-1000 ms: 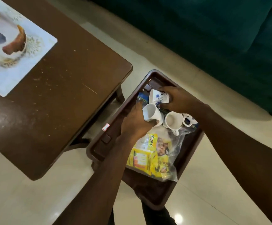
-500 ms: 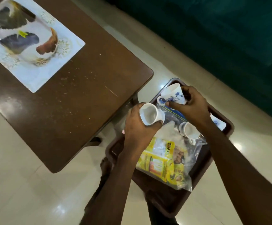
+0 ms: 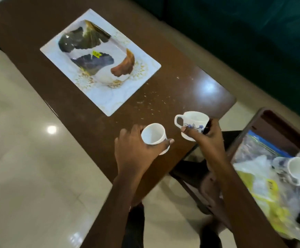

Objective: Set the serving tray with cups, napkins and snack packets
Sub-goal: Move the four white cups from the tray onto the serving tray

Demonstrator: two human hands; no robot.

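Note:
My left hand (image 3: 134, 151) grips a plain white cup (image 3: 154, 134) over the near edge of the brown table (image 3: 172, 90). My right hand (image 3: 204, 135) holds a white cup with a blue flower print (image 3: 193, 121), handle to the left, just above the table. A white patterned serving tray (image 3: 136, 83) lies on the table beyond both cups. At the right, a dark brown tray (image 3: 271, 119) carries yellow snack packets in clear plastic (image 3: 263, 187) and another white cup (image 3: 298, 167).
A dark green sofa (image 3: 253, 33) fills the upper right. Pale glossy floor tiles (image 3: 29, 167) surround the table. Crumbs speckle the tabletop near the cups. The brown tray sits lower than the table, to its right.
Both hands lifted a cup each out of the brown tray and carried them left, over the table. The view swung left, bringing the white patterned tray into the middle.

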